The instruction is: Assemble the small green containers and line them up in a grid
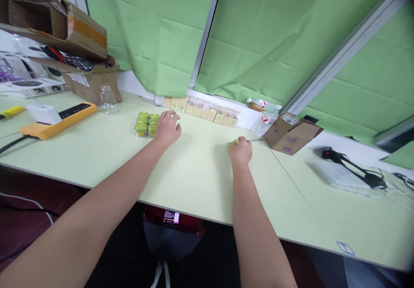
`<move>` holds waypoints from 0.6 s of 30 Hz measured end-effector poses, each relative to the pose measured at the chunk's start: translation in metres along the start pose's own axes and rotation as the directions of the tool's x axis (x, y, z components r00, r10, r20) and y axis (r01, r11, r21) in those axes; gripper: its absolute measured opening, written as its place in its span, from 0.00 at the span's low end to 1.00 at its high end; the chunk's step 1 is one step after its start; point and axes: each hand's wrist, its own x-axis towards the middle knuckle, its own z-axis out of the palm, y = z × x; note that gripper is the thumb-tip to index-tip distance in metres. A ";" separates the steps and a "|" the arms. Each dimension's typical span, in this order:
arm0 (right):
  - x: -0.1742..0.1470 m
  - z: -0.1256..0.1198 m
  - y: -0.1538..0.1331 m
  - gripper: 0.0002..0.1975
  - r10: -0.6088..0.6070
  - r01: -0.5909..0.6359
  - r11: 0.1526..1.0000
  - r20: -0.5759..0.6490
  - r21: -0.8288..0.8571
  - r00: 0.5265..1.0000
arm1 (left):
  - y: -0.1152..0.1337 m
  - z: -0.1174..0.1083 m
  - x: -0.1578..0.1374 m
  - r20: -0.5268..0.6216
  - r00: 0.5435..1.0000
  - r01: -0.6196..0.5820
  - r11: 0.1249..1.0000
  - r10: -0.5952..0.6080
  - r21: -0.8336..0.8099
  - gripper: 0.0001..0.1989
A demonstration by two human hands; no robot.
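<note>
Small clear containers with yellow-green lids (141,127) stand in a tight cluster on the table, left of the middle. At the right side of this cluster is my left hand (167,129), its fingers bent and apart; I cannot tell whether it touches the nearest container. Further right, my right hand (241,151) is closed around a similar green-lidded container (230,145), mostly covered by the fingers. A row of small kraft cardboard boxes (203,109) with clear windows lines the back of the table.
A yellow power strip (79,110), a clear plastic bottle (108,100) and stacked cardboard boxes (87,83) are at left. Plastic bottles (263,124) and an open cardboard box (291,135) stand back right, with a black headset-like item (352,167) beyond. A phone (171,217) lies below the table edge.
</note>
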 end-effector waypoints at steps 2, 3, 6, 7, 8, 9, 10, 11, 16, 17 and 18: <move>-0.003 0.000 -0.006 0.17 -0.019 0.021 0.999 -0.057 0.041 0.998 | -0.008 -0.005 0.002 -0.006 0.999 0.034 0.994 -0.034 0.102 0.13; -0.004 0.000 -0.009 0.17 -0.040 0.045 0.997 -0.075 0.058 0.996 | -0.011 -0.008 0.003 -0.011 0.998 0.057 0.989 -0.056 0.140 0.14; -0.010 0.004 -0.017 0.16 -0.133 0.140 0.986 -0.081 0.094 0.988 | -0.020 -0.012 0.004 -0.011 0.991 0.130 0.970 -0.131 0.206 0.15; -0.012 0.005 -0.019 0.15 -0.164 0.171 0.980 -0.074 0.105 0.984 | -0.022 -0.013 0.004 0.004 0.989 0.142 0.966 -0.147 0.217 0.15; -0.013 0.007 -0.021 0.15 -0.191 0.198 0.973 -0.067 0.116 0.979 | -0.024 -0.013 0.004 0.028 0.987 0.147 0.963 -0.158 0.227 0.15; -0.015 0.008 -0.022 0.15 -0.212 0.219 0.968 -0.062 0.127 0.975 | -0.025 -0.013 0.004 0.057 0.985 0.146 0.960 -0.164 0.237 0.16; -0.016 0.010 -0.023 0.15 -0.230 0.235 0.962 -0.056 0.137 0.972 | -0.026 -0.012 0.004 0.081 0.982 0.144 0.958 -0.169 0.249 0.16; -0.017 0.010 -0.024 0.15 -0.245 0.250 0.957 -0.050 0.147 0.968 | -0.026 -0.012 0.003 0.095 0.980 0.145 0.954 -0.175 0.264 0.17; -0.020 0.013 -0.027 0.14 -0.289 0.290 0.941 -0.033 0.173 0.957 | -0.022 -0.010 0.000 0.131 0.957 0.202 0.919 -0.259 0.338 0.25; -0.020 0.013 -0.027 0.14 -0.288 0.289 0.941 -0.029 0.177 0.957 | -0.021 -0.010 -0.001 0.150 0.949 0.211 0.913 -0.276 0.350 0.25; -0.020 0.013 -0.027 0.14 -0.286 0.286 0.941 -0.025 0.182 0.958 | -0.020 -0.010 -0.001 0.166 0.943 0.213 0.908 -0.287 0.360 0.25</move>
